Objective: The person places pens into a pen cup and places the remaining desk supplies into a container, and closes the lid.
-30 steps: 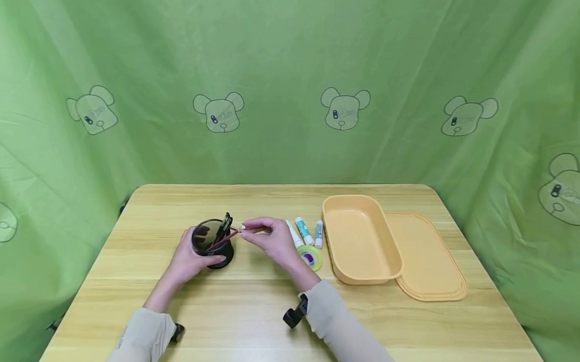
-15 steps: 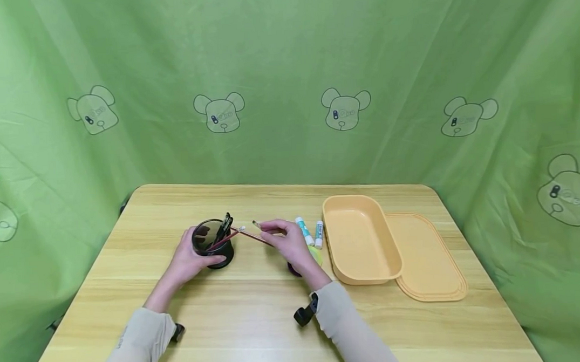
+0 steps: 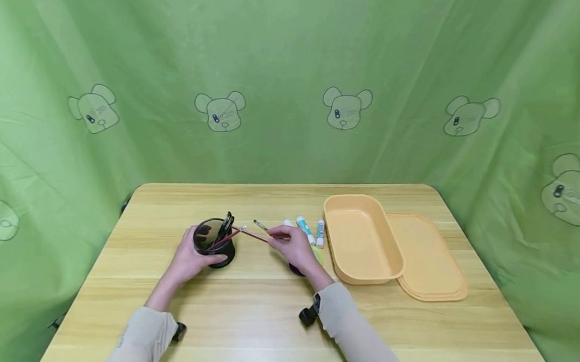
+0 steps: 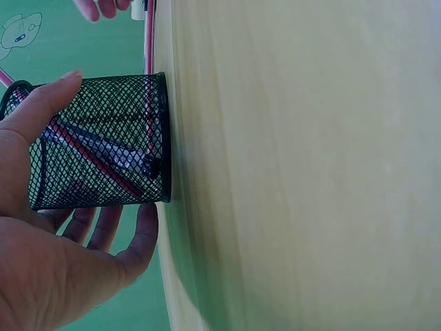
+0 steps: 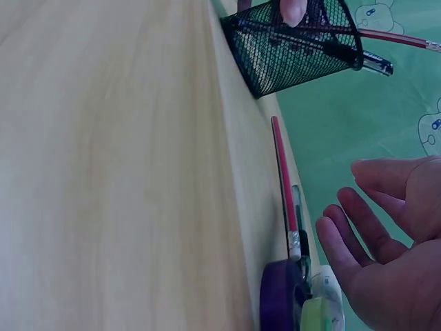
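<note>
My left hand [image 3: 188, 256] grips a black mesh pen holder [image 3: 223, 255] on the table, thumb in front, fingers round the far side. Inside stand a red pencil [image 3: 228, 237] and a black clip-topped pen [image 3: 225, 225]. To the right, my right hand [image 3: 295, 248] hovers with fingers parted; the right wrist view shows nothing between them. Beside it a second red pencil [image 5: 284, 176] lies on the table, eraser end by a purple tape roll [image 5: 277, 293]. A slim pen [image 3: 260, 225] lies just behind the right fingertips, partly hidden.
Two glue sticks [image 3: 305, 230] lie behind my right hand. A yellow-green tape roll [image 3: 318, 253] is partly covered by the wrist. Further right stands an orange box [image 3: 362, 237] with nothing in it, its flat lid [image 3: 431, 256] beside it.
My right hand has moved right, away from the pen holder, and its fingers have parted. The pencil and slim pen on the table are now uncovered. The left hand stays on the holder.
</note>
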Tool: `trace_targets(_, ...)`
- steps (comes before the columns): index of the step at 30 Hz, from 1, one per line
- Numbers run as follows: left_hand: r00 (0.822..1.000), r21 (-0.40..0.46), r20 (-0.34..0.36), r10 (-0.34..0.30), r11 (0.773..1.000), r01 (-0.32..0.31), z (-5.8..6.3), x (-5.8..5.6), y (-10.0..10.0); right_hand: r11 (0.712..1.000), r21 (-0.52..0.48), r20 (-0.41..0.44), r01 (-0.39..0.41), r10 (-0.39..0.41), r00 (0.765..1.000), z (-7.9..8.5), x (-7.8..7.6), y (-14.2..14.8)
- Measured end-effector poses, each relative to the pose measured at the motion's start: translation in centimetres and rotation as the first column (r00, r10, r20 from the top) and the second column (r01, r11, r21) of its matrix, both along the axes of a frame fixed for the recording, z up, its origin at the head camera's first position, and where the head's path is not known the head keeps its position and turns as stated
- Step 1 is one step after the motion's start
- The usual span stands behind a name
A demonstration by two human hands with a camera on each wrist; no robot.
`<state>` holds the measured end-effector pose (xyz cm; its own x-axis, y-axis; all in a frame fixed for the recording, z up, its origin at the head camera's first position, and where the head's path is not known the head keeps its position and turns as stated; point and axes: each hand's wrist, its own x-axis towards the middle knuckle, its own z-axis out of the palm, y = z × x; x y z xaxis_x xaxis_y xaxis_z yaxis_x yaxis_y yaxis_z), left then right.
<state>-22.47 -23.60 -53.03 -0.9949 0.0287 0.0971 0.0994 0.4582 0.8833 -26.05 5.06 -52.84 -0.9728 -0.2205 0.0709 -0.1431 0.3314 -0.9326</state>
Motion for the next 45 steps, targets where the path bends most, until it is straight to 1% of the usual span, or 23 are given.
trace_targets(6, 1.000, 0.004, -0.008, 0.001, 1.000, -0.001, -0.1, -0.1, 0.0, 0.997, 0.082, -0.007, -0.008, 0.009, 1.000, -0.5, -0.1, 0.3)
trace_targets(9, 1.000, 0.003, -0.008, -0.002, 1.000, 0.002, -0.2, 0.0, 0.0, 0.992, 0.130, -0.020, -0.002, 0.004, 1.000, -0.8, -0.1, 0.4)
trace_targets(12, 1.000, 0.003, -0.007, 0.000, 1.000, 0.000, -0.2, 0.0, 0.0, 0.988, 0.155, -0.043, 0.001, 0.005, 0.999, -0.9, -0.1, 0.3)
trace_targets(16, 1.000, 0.006, -0.007, 0.000, 1.000, 0.000, -0.2, 0.0, 0.0, 0.985, 0.171, -0.053, -0.015, 0.024, 0.998, -0.9, 0.0, 0.3)
trace_targets(19, 1.000, 0.008, -0.005, 0.003, 1.000, -0.003, -0.1, 0.0, 0.0, 0.981, 0.189, -0.043, -0.032, 0.041, 0.998, -0.8, 0.0, 0.2)
trace_targets(24, 1.000, 0.009, -0.004, 0.002, 1.000, -0.002, -0.1, 0.1, 0.0, 0.975, 0.219, -0.025, -0.038, 0.045, 0.999, -0.9, 0.2, 0.2)
trace_targets(29, 1.000, 0.010, 0.003, 0.001, 1.000, -0.001, 0.0, 0.2, 0.1, 0.970, 0.237, -0.026, -0.046, 0.054, 0.998, -1.2, 0.4, 0.3)
trace_targets(39, 1.000, 0.016, 0.004, -0.007, 1.000, 0.007, -0.1, 0.0, 0.1, 0.949, 0.314, -0.067, -0.042, 0.067, 0.996, -1.8, 0.1, 0.3)
trace_targets(45, 1.000, 0.019, 0.018, -0.007, 1.000, 0.006, -0.1, 0.2, 0.2, 0.931, 0.365, -0.099, -0.032, 0.073, 0.992, -1.6, 0.2, 0.2)
